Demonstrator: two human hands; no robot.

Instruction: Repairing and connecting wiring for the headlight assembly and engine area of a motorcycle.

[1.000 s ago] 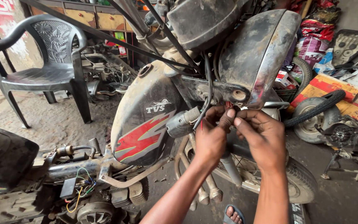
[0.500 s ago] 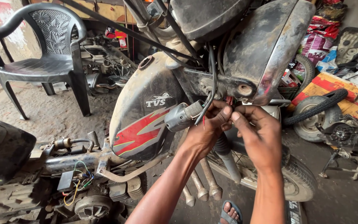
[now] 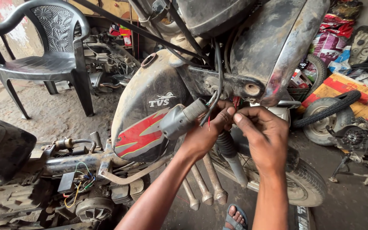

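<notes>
A dusty motorcycle stands in front of me, with a black fuel tank (image 3: 150, 106) marked by a red flash. Both hands meet just right of the tank, under the steering head. My left hand (image 3: 207, 130) pinches thin red wires (image 3: 236, 102) that hang from a black cable bundle (image 3: 218, 76). My right hand (image 3: 263, 134) grips the same wires, fingertips touching the left hand's. A grey rubber-sleeved connector (image 3: 179, 119) lies against my left wrist. Below the hands are the fork tube (image 3: 231, 157) and front tyre (image 3: 307, 187).
A grey plastic chair (image 3: 47, 55) stands at the back left on the dirt floor. A loose wheel (image 3: 324, 115), a small engine part on a stand (image 3: 358, 145) and flattened cartons (image 3: 341, 85) lie at the right. Coloured wiring (image 3: 79, 183) shows low on the frame. A sandalled foot (image 3: 235, 217) is below.
The view has shifted slightly closer and lower. Both hands stay at the wires and have drawn a little lower; the fingers have shifted their pinch on them.
</notes>
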